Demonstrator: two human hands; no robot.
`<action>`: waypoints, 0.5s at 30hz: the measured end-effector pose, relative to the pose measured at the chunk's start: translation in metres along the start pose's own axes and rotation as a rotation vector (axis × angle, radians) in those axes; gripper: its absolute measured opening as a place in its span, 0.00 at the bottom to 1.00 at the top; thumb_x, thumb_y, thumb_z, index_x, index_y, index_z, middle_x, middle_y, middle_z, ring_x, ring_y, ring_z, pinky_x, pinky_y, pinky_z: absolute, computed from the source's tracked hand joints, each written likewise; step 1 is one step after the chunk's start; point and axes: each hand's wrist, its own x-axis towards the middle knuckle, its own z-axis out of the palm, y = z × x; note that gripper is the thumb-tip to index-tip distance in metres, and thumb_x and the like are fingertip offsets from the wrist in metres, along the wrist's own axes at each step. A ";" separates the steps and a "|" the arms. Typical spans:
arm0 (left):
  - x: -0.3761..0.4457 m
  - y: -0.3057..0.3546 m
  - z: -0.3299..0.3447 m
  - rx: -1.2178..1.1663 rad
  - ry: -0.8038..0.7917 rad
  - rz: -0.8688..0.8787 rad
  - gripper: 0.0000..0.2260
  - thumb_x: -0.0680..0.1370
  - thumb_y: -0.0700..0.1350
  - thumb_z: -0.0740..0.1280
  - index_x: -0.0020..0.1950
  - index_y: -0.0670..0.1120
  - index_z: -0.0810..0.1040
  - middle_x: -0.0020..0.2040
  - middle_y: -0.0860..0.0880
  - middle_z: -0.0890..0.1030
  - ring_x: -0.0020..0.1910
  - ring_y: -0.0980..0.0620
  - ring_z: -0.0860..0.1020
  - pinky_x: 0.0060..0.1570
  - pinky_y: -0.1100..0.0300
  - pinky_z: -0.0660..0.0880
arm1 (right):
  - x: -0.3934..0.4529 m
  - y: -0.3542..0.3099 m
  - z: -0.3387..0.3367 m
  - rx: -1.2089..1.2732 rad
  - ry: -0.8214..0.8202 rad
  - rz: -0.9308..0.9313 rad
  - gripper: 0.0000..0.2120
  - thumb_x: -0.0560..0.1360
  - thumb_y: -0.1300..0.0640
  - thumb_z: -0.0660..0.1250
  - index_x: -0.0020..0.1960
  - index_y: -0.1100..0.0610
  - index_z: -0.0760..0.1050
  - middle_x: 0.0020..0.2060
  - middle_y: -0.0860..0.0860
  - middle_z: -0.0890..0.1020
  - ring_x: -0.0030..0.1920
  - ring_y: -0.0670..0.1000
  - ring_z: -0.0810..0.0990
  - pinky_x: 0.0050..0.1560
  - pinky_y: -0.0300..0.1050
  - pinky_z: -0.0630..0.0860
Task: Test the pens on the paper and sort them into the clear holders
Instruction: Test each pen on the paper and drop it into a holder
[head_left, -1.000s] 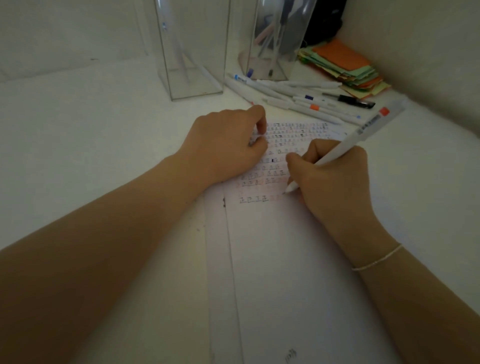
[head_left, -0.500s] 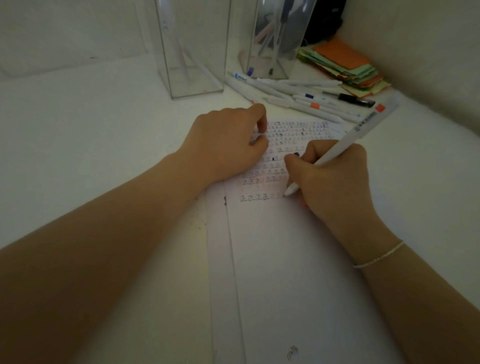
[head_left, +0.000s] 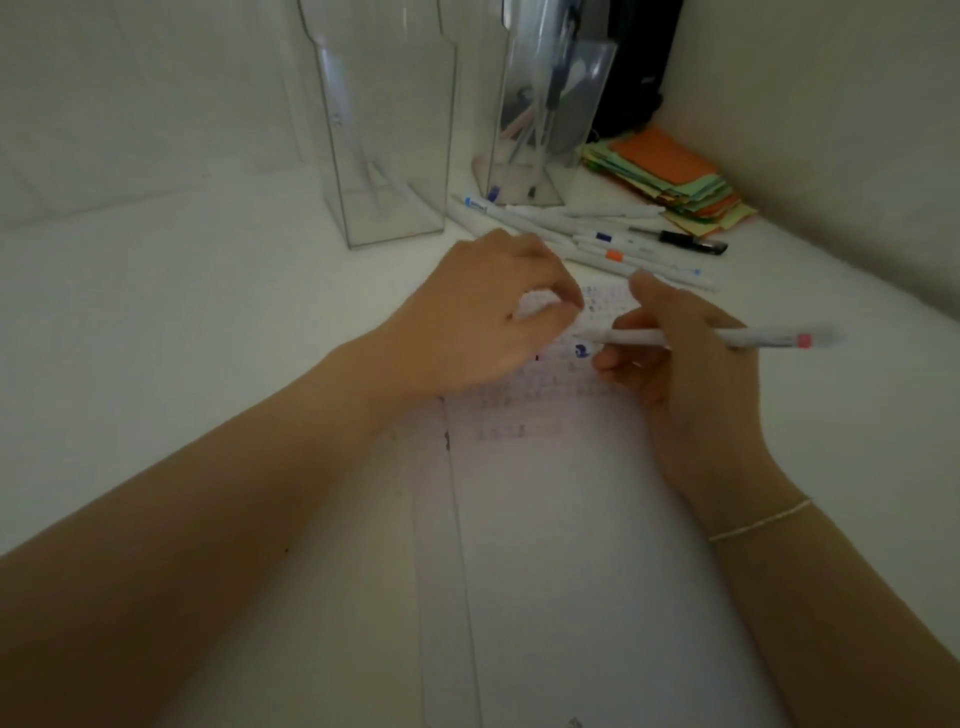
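A sheet of paper (head_left: 571, 545) lies in front of me, with rows of small test marks at its top. My right hand (head_left: 691, 405) grips a white pen (head_left: 727, 338) with a red band, held level above the marks, tip pointing left. My left hand (head_left: 478, 322) hovers just left of that tip, thumb and forefinger curled round a small white piece that looks like a pen cap. Two clear holders stand behind. The left holder (head_left: 384, 156) has one pen in it and the right holder (head_left: 545, 130) has several. More white pens (head_left: 597, 239) lie loose beside them.
A stack of orange and green paper notes (head_left: 670, 182) sits in the far right corner, in front of a black object (head_left: 634, 78). A wall (head_left: 831, 130) runs along the right side of the white table (head_left: 182, 312).
My right hand lifted the pen off the paper and turned it level, tip toward my left hand. My left hand rose off the paper. The view shifted slightly.
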 end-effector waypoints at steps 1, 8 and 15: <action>0.001 0.005 0.001 -0.062 -0.061 0.035 0.18 0.74 0.59 0.58 0.53 0.51 0.81 0.51 0.52 0.81 0.51 0.53 0.76 0.55 0.52 0.70 | 0.001 -0.001 -0.001 0.058 -0.002 0.036 0.16 0.76 0.59 0.65 0.29 0.59 0.76 0.23 0.53 0.77 0.23 0.52 0.75 0.27 0.42 0.74; -0.003 0.011 0.015 -0.190 0.048 0.067 0.10 0.72 0.51 0.67 0.46 0.47 0.83 0.43 0.50 0.84 0.49 0.57 0.75 0.57 0.79 0.52 | 0.001 -0.008 0.003 -0.117 0.079 -0.145 0.14 0.72 0.63 0.71 0.45 0.58 0.65 0.26 0.54 0.77 0.20 0.51 0.72 0.22 0.41 0.70; -0.001 0.005 0.019 -0.214 0.130 0.084 0.07 0.72 0.51 0.69 0.42 0.49 0.83 0.34 0.56 0.83 0.39 0.62 0.73 0.53 0.66 0.63 | -0.006 -0.010 0.006 -0.180 0.133 -0.306 0.32 0.74 0.67 0.67 0.72 0.51 0.57 0.39 0.58 0.80 0.25 0.52 0.79 0.28 0.42 0.78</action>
